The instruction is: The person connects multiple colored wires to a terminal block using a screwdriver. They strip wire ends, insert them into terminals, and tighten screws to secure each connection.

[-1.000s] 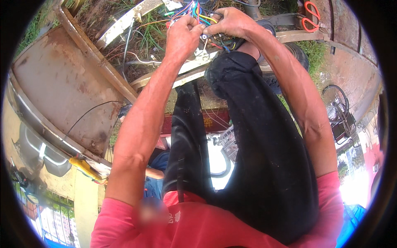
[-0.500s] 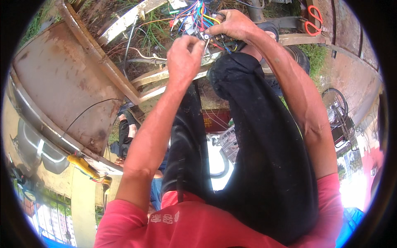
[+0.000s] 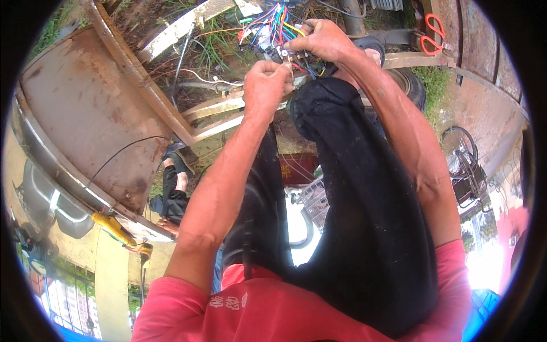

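Note:
A tangle of coloured wires [image 3: 277, 25], red, blue, yellow and green, spreads over the pale metal frame at the top middle. At its near side is a small dark terminal block [image 3: 292, 57] with a white round part and several brass-coloured ends. My right hand [image 3: 326, 41] is closed at the block's upper right, thumb and fingers gripping its edge beside the yellow wire. Just below and left of the block, my left hand [image 3: 266, 85] is closed in a pinch. Something thin shows at its fingertips, too small to make out.
Orange-handled scissors [image 3: 433, 35] rest at the upper right, near a small wheel [image 3: 411, 85]. A rusty metal panel [image 3: 91, 114] fills the left, with a yellow meter-like device [image 3: 114, 228] below it. Another person's leg [image 3: 175, 188] shows behind my left forearm. A bicycle [image 3: 462, 159] stands at right.
My left hand has moved slightly right and down, its fingertips now just below the terminal block. The thin pale piece at its fingertips shows less. My right hand stays almost in place.

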Available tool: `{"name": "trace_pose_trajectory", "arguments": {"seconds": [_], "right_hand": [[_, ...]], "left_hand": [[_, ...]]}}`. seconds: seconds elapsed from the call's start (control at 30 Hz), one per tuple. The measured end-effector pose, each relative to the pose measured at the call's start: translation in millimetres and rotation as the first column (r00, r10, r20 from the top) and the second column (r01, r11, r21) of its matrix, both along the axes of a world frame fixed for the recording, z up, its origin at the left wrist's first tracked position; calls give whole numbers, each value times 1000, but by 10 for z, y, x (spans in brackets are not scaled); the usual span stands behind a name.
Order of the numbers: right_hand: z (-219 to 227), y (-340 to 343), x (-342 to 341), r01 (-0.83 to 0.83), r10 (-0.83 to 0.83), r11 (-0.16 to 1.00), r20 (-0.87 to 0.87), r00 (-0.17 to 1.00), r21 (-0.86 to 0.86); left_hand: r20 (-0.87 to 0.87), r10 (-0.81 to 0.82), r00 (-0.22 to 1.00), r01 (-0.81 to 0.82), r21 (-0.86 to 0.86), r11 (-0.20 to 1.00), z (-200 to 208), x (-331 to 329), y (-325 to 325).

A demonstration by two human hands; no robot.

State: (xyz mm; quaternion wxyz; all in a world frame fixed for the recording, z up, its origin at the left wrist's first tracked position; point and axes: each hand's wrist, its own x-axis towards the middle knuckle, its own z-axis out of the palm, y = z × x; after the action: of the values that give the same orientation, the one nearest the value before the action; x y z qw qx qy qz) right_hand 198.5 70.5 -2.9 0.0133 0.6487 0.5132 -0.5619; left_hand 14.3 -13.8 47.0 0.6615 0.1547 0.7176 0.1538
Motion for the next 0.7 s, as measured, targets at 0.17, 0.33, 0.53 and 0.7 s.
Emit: {"name": "trace_pose_trajectory", "arguments": {"seconds": [0.17,0.33,0.53,0.7], "right_hand": [[-22,-45,7,68,-69,998,-55,996,-4],[89,5,-10,52,-56,996,-54,997,-68],[-20,-56,-7,100,-103,994,-58,993,-44],[90,8,-75,100,-110,988,-88,990,-116]], "left_hand": [[21,-27,999,28,-46,999,9,55,84],[25,-71,997,71,4,997,-50,64,79],[23,-99,995,99,-4,995,-41,46,124],[43,-85,995,84,34,996,-93,-39,124]]}}
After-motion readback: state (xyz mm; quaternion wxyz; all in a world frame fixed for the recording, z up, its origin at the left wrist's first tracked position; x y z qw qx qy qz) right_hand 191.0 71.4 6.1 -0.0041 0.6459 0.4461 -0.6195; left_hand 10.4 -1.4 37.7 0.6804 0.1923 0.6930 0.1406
